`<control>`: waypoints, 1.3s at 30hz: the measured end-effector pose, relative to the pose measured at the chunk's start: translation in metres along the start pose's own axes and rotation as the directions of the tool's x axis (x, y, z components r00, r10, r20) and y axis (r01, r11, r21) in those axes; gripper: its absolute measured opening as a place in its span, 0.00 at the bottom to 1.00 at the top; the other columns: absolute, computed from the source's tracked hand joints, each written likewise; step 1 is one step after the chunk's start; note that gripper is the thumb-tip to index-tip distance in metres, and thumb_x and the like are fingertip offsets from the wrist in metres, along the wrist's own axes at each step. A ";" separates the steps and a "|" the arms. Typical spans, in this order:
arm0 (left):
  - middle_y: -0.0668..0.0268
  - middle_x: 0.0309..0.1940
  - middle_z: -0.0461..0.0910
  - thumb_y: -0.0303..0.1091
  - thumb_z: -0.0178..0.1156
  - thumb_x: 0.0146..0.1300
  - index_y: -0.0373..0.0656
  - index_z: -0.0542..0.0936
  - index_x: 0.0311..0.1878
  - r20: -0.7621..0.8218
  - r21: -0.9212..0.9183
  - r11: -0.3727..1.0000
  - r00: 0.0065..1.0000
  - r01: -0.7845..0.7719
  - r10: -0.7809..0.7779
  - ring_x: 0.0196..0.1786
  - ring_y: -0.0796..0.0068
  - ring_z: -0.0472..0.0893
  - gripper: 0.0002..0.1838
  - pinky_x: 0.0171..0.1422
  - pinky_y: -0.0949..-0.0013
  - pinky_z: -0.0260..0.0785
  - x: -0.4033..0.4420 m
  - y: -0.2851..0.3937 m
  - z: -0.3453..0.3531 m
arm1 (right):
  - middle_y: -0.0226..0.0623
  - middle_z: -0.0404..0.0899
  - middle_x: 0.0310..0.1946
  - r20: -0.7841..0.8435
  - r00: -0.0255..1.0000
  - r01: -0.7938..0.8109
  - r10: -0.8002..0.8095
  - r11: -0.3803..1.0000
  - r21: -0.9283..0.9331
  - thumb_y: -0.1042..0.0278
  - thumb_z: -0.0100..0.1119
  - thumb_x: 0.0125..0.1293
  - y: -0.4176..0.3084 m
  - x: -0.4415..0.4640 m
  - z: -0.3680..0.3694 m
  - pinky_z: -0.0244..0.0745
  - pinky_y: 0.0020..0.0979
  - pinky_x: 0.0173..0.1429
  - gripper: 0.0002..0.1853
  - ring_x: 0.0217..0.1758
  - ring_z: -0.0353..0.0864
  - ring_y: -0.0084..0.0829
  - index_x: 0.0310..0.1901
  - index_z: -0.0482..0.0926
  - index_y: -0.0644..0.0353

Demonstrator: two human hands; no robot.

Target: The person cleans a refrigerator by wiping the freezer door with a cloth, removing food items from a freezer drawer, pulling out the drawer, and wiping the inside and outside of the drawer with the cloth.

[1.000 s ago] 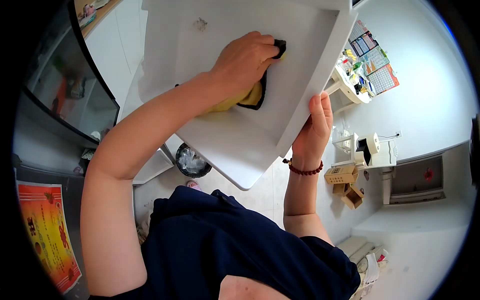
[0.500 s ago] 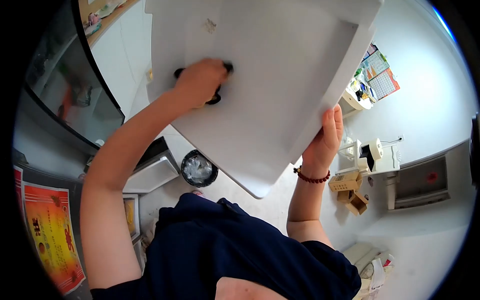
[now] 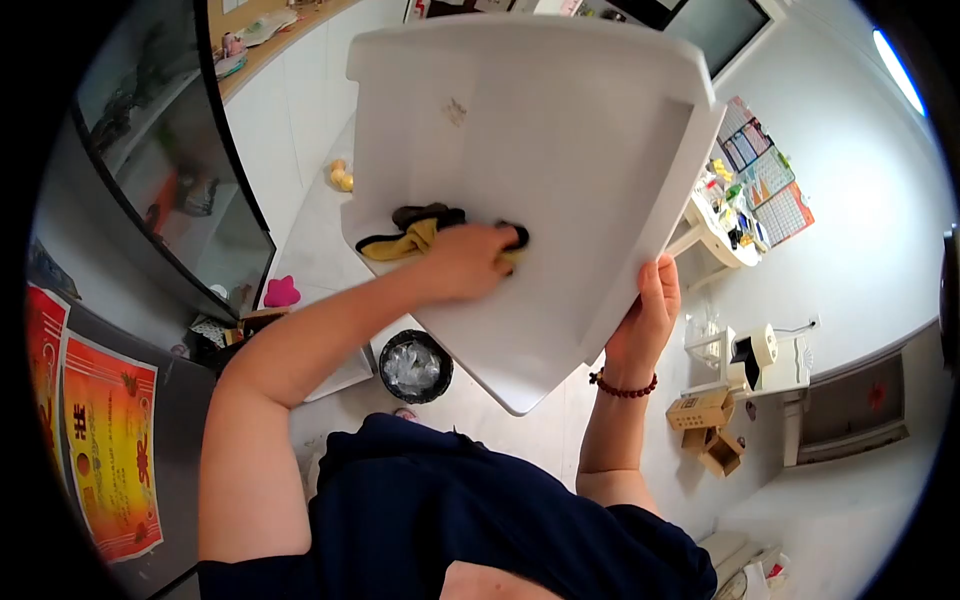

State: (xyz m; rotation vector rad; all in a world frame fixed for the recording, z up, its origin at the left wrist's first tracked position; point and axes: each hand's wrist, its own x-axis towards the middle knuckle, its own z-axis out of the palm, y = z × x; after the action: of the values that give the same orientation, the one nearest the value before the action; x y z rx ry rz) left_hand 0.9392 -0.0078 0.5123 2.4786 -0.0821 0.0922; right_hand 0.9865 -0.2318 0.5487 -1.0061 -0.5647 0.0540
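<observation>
A large white panel (image 3: pixel 570 170) with a raised edge along its right side is held tilted in front of me. My left hand (image 3: pixel 470 262) presses a yellow cloth with black edging (image 3: pixel 405 243) against its surface, fingers closed over it, and part of the cloth trails out to the left. A brownish smudge (image 3: pixel 455 112) marks the panel above the cloth. On the right, my right hand (image 3: pixel 645 310) grips the panel's raised edge, thumb in front and some fingers hidden behind. A dark red bead bracelet (image 3: pixel 628 388) circles that wrist.
Below the panel stands a black bin (image 3: pixel 415 366) with a clear plastic liner. A glass-fronted cabinet (image 3: pixel 175 170) is at the left, near a pink star-shaped object (image 3: pixel 282 292). Cardboard boxes (image 3: pixel 705 412) and a cluttered white table (image 3: pixel 735 240) are to the right.
My left hand has slid the cloth rightward and down across the panel, and more of the cloth shows. The camera view has shifted, revealing the panel's top edge. My right hand keeps its hold.
</observation>
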 end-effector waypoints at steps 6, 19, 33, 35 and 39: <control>0.51 0.47 0.80 0.38 0.58 0.65 0.34 0.76 0.51 0.023 -0.461 0.859 0.964 -0.223 0.264 0.53 0.58 0.79 0.18 0.58 0.59 0.69 0.004 0.044 0.030 | 0.26 0.78 0.33 -0.045 0.998 -0.035 0.034 0.999 -0.026 0.68 0.55 0.71 0.008 0.004 0.001 0.69 0.19 0.42 0.05 0.35 0.72 0.14 0.37 0.73 0.58; 0.62 0.63 0.69 0.76 0.55 0.53 0.39 0.61 0.70 -0.290 -0.950 0.092 0.951 -0.300 0.105 0.64 0.69 0.69 0.54 0.68 0.63 0.63 -0.030 0.030 -0.051 | 0.37 0.79 0.27 0.249 0.929 0.365 -0.273 0.567 -0.738 0.74 0.69 0.57 0.037 -0.005 -0.017 0.70 0.25 0.29 0.09 0.24 0.77 0.25 0.37 0.79 0.63; 0.54 0.57 0.77 0.40 0.55 0.68 0.32 0.70 0.62 0.029 -0.927 -0.366 0.960 -0.078 -0.279 0.58 0.60 0.78 0.25 0.64 0.57 0.69 -0.042 -0.021 0.001 | 0.29 0.73 0.18 0.208 0.905 0.379 -0.371 0.482 -0.790 0.76 0.69 0.52 0.065 -0.025 -0.075 0.63 0.21 0.23 0.08 0.17 0.68 0.16 0.28 0.77 0.62; 0.54 0.58 0.75 0.30 0.57 0.65 0.32 0.69 0.62 0.013 -0.881 -0.471 0.994 -0.038 -0.104 0.60 0.60 0.76 0.24 0.67 0.56 0.66 -0.044 -0.018 0.007 | 0.34 0.77 0.26 0.189 0.929 0.319 -0.318 0.427 -0.846 0.76 0.68 0.53 0.069 -0.024 -0.086 0.70 0.25 0.32 0.09 0.27 0.74 0.24 0.34 0.77 0.62; 0.57 0.56 0.77 0.33 0.58 0.67 0.32 0.72 0.59 0.027 -0.900 -0.437 0.997 -0.006 -0.070 0.59 0.62 0.76 0.21 0.67 0.58 0.65 -0.043 -0.009 0.013 | 0.42 0.77 0.44 0.238 0.878 0.348 -0.415 0.213 -0.913 0.75 0.68 0.56 0.059 -0.030 -0.074 0.73 0.35 0.50 0.17 0.47 0.77 0.39 0.48 0.77 0.60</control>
State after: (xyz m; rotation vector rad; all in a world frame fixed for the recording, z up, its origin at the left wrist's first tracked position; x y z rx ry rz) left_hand 0.8976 -0.0069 0.4924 0.4575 -0.0212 0.0073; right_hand 1.0080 -0.2662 0.4586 -2.0046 -0.7999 -0.8972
